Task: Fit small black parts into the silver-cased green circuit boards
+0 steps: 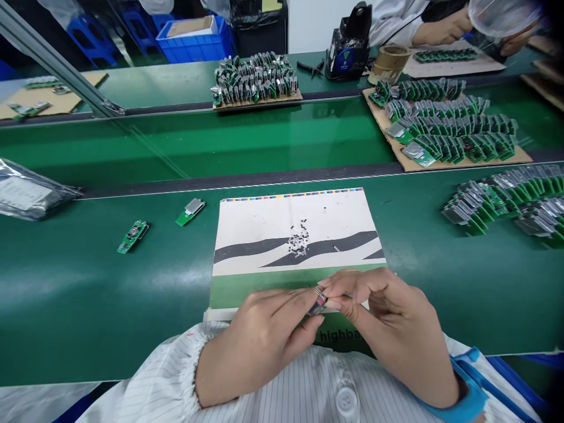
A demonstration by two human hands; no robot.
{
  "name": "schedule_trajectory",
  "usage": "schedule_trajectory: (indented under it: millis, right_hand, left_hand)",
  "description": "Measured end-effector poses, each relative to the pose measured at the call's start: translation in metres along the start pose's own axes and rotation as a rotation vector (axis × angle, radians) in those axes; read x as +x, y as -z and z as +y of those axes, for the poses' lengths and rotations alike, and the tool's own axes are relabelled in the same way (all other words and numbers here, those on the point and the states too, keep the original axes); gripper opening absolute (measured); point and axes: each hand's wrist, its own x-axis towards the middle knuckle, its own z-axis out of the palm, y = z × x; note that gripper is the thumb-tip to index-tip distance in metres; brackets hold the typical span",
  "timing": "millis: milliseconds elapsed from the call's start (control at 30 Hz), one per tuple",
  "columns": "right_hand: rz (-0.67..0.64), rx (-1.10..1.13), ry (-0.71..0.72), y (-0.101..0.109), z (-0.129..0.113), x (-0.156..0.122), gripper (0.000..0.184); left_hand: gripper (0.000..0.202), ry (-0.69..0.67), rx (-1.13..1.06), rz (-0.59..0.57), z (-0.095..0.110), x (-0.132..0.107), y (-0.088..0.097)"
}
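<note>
My left hand (259, 341) and my right hand (392, 323) meet over the near edge of a printed paper sheet (299, 220). Between their fingertips they pinch a small component with metal pins (319, 301), partly hidden by my fingers. A heap of tiny black parts (298, 238) lies on the sheet, just beyond my hands. To the left on the green belt (110, 305) lie two small green circuit boards (132, 237) (190, 211), apart from each other and out of reach of my fingers.
Several stacked green boards (506, 200) lie at the right of the belt, and a silver bag (26, 191) at the left. Beyond, a second belt carries boards on cardboard (449, 126). A co-worker's hands (445, 26) hold a clear plastic item at the far right.
</note>
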Motion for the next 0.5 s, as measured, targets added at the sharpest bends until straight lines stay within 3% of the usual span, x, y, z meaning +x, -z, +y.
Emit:
schedule_trajectory:
  millis: [267,500]
  right_hand:
    - [0.007,-0.017,0.002,-0.001,0.001,0.003,0.018]
    - [-0.114,0.036,0.032,0.009,0.004,0.002,0.018]
  left_hand:
    - [0.026,0.012,-0.009,0.015,-0.001,0.001,-0.002]
    - [0.026,0.042,-0.174,0.041,-0.004,0.002,-0.003]
